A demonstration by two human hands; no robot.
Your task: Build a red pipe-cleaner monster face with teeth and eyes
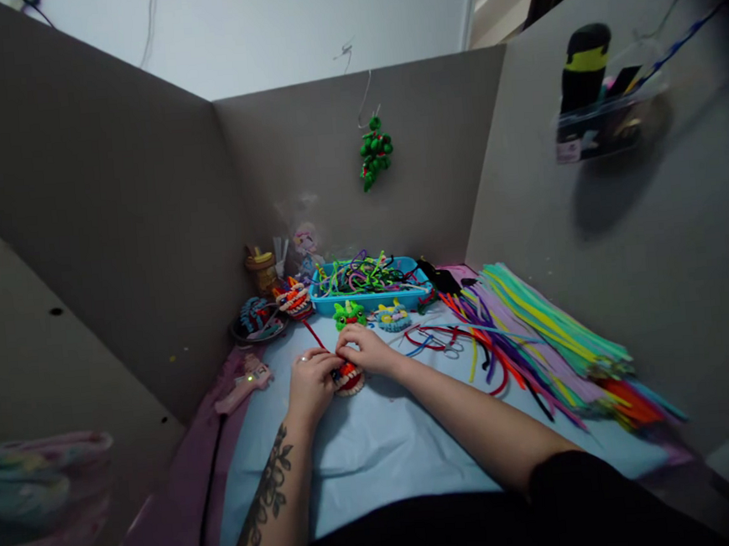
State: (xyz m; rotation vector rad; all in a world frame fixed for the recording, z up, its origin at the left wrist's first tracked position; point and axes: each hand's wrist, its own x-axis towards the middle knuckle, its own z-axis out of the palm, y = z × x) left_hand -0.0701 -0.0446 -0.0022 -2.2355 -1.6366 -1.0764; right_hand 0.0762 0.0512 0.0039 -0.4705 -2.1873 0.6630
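Between my hands is a small red-and-white pipe-cleaner figure (350,381), with a pale toothed edge around a red mouth. My left hand (312,381) grips its left side, thumb and fingers closed. My right hand (365,350) pinches at the top of the figure; the fingers cover the exact spot. A red pipe cleaner (314,334) sticks out above my left hand towards the upper left. Just beyond sit a green pipe-cleaner figure (349,315) and a light blue and yellow one (393,315).
A blue tray (373,302) heaped with pipe-cleaner scraps stands at the back. Bundles of pipe cleaners (545,326) lie on the right, near scissors (451,350). A pink glue gun (245,386) and a dark bowl (262,336) are on the left. Grey panels (343,165) enclose the table.
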